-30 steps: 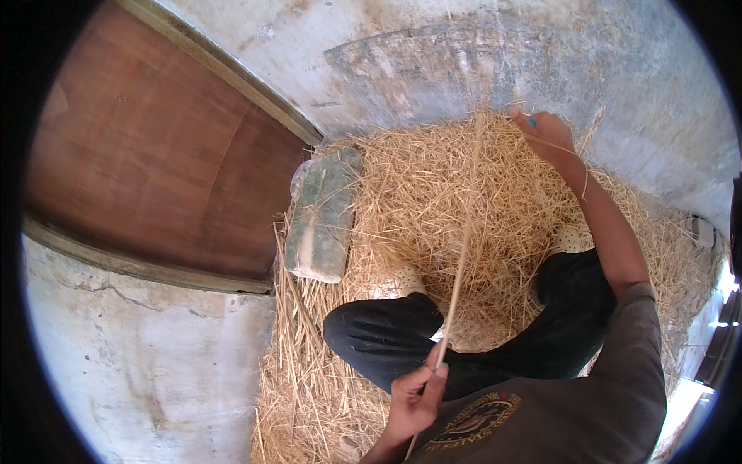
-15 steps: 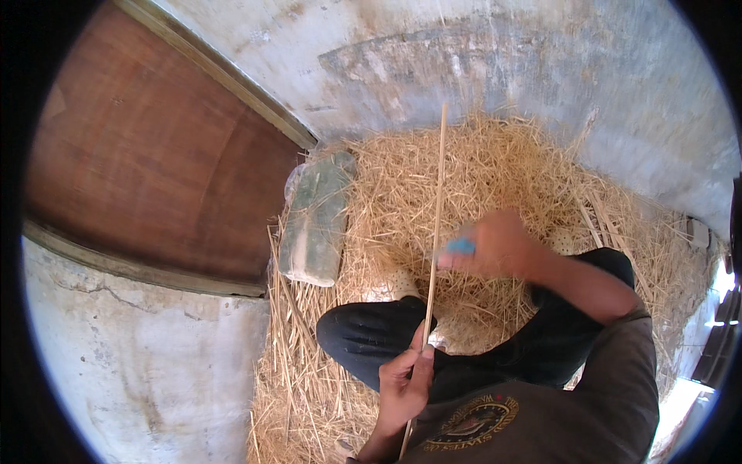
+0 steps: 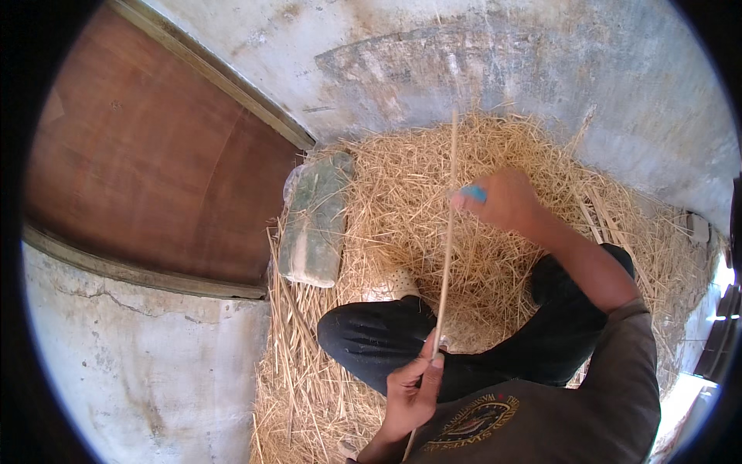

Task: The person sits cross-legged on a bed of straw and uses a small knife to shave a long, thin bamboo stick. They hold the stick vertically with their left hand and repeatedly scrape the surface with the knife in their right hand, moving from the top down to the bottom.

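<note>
**One straw stalk held between two hands over a straw heap**

We see a long straw stalk (image 3: 447,232) running nearly upright through the middle of the view, from about 12 o'clock down to 6 o'clock; its top end rises above the heap against the grey wall (image 3: 541,69), and its lower end passes below the left hand.

The left hand (image 3: 412,387) sits at 6 o'clock, fingers closed around the lower part of the stalk, thumb pressed along it; it rests just above the person's dark-trousered knee (image 3: 371,340).

The right hand (image 3: 498,199) is at about 1 o'clock from centre, fingers curled and pinching the stalk near its upper half; a small blue thing (image 3: 474,192) shows at the fingertips, and we cannot tell what it is.

Under both hands spreads the straw heap (image 3: 402,178), filling the floor from 12 o'clock round to 7 o'clock; the person sits cross-legged on it.

At 10 o'clock from centre a greenish block wrapped in clear plastic (image 3: 315,224) lies on the edge of the heap, touching the foot of a brown wooden door (image 3: 147,162); a cracked concrete ledge (image 3: 131,356) takes up 8 o'clock.
</note>
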